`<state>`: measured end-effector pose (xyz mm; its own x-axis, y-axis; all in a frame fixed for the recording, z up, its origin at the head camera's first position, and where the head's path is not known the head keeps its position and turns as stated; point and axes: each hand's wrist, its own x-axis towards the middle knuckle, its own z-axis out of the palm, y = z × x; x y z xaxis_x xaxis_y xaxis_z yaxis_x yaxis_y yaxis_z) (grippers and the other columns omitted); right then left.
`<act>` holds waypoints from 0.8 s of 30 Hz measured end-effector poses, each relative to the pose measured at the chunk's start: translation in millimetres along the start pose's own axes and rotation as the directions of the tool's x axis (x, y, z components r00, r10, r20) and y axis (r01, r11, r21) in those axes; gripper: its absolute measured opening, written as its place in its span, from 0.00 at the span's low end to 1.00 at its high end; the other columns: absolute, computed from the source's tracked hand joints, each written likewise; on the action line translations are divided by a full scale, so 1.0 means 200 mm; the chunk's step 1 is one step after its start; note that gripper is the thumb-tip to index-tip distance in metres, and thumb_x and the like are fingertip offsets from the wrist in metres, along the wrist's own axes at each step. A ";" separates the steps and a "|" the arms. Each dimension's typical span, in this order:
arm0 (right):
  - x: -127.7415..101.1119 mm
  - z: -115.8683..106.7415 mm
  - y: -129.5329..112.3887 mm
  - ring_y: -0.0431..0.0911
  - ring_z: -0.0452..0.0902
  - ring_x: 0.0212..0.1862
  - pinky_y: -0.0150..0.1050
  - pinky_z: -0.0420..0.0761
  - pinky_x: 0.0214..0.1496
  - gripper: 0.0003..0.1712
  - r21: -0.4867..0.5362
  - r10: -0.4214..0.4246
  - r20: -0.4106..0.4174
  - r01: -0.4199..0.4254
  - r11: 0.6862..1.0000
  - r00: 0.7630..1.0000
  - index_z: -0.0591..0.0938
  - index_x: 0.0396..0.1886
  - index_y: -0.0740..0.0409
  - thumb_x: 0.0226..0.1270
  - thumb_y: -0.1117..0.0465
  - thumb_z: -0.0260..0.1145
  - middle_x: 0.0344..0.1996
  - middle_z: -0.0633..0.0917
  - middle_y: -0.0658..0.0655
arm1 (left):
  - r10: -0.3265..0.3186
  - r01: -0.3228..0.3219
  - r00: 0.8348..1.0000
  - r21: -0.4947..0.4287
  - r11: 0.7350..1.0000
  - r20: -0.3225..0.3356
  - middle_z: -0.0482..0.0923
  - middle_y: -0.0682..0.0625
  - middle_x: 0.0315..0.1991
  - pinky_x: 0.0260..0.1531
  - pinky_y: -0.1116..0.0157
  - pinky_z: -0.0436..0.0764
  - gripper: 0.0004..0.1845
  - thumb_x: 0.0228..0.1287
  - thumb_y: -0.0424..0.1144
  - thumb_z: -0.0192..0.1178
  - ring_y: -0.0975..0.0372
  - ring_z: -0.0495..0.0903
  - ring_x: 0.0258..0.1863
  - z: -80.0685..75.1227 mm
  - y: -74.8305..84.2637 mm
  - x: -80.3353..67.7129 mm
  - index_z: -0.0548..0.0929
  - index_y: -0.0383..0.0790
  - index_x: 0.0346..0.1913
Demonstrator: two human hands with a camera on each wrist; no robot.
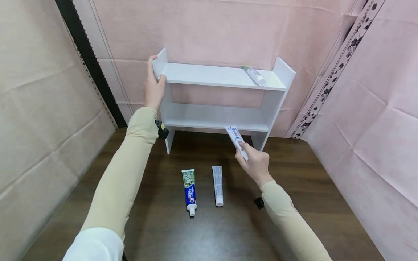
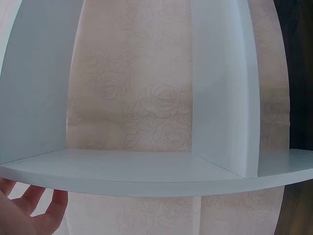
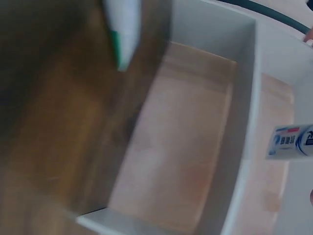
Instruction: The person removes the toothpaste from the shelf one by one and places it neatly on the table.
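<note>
My left hand grips the upper left side panel of a white two-tier shelf, thumb at the front and fingers round the outer edge. In the left wrist view its fingers show beside that panel. My right hand holds a white and blue toothpaste tube by one end, in front of the lower tier; the tube's printed end shows in the right wrist view. On the table lie a green and blue toothpaste tube and a pale grey-blue tube, caps towards me.
Another white tube with a green end lies on the shelf's top tier, near the right panel. The shelf stands at the back of the dark wooden table. Pink and cream cloth walls enclose the table at the back and sides.
</note>
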<state>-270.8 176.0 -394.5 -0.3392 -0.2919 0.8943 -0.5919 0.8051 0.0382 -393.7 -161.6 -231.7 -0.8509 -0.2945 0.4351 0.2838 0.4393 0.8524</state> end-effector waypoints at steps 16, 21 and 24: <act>-0.32 0.01 0.04 0.40 0.58 0.14 0.34 0.55 0.15 0.10 -0.138 0.207 0.584 -0.155 0.978 0.785 0.80 0.35 0.55 0.57 0.54 0.63 0.09 0.72 0.49 | -0.009 0.009 1.000 0.016 1.000 0.010 0.70 0.49 0.66 0.31 0.66 0.68 0.32 0.70 0.42 0.42 0.61 0.69 0.32 0.01 -0.01 0.02 0.51 0.84 0.67; -0.30 0.02 0.00 0.42 0.64 0.15 0.37 0.61 0.15 0.13 -0.160 0.253 0.630 -0.196 0.968 0.734 0.81 0.41 0.56 0.58 0.55 0.65 0.14 0.78 0.54 | 0.006 -0.007 1.000 0.007 1.000 0.004 0.73 0.46 0.64 0.31 0.66 0.69 0.32 0.70 0.41 0.42 0.62 0.69 0.30 0.02 -0.01 0.03 0.51 0.83 0.68; -0.31 0.03 -0.03 0.42 0.65 0.15 0.37 0.64 0.15 0.18 -0.181 0.259 0.640 -0.186 0.966 0.723 0.82 0.45 0.59 0.59 0.54 0.66 0.16 0.80 0.55 | 0.000 0.000 1.000 0.003 1.000 -0.003 0.75 0.44 0.60 0.29 0.66 0.69 0.33 0.69 0.41 0.42 0.62 0.69 0.28 0.02 -0.02 0.02 0.51 0.82 0.68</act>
<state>-249.4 186.4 -453.2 -0.8669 -0.3327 0.3713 -0.3760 0.9254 -0.0486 -400.5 -161.9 -234.6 -0.8493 -0.2971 0.4364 0.2827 0.4423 0.8512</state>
